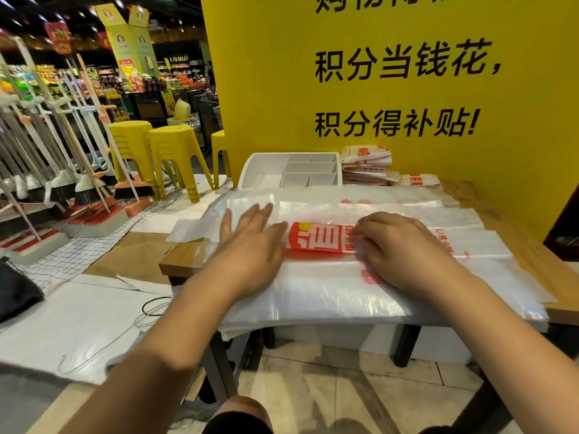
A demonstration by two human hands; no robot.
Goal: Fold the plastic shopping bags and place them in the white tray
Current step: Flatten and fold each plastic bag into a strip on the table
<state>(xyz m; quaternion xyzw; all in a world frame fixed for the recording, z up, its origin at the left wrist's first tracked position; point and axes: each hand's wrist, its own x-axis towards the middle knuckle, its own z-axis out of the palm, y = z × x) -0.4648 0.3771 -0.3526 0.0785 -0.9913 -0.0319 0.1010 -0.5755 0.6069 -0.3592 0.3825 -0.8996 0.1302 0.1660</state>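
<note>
Several brooms [91, 183] stand in a rack at the far left, their bristles down near the floor, with a black bag [15, 292] lying below them at the frame's edge. Right of these, a thin cable [153, 308] loops over a white sheet [78, 317] spread on the floor, and stacked yellow stools [175, 151] stand farther back. Next comes the wooden table [185, 255], most of its top covered by a pile of flat bags [329, 296] in translucent white plastic that overhangs the near edge. The left hand [250, 242] lies flat on the pile's left part, fingers straight and slightly spread, pressing the plastic down. At the back of the table, beyond that hand, sits the white tray [266, 170], divided into compartments; none of those in view holds a bag. Between the hands, the top bag [316, 238] is a long narrow strip running left to right across the pile, with a red printed block showing. The right hand [398, 249] rests on this strip just right of the red print, knuckles raised and fingers curled, gripping the bag's folded edge. Behind it, right of the tray, a stack of folded bags [366, 166] with red lettering rests against a yellow wall [517, 136] carrying large black characters.
</note>
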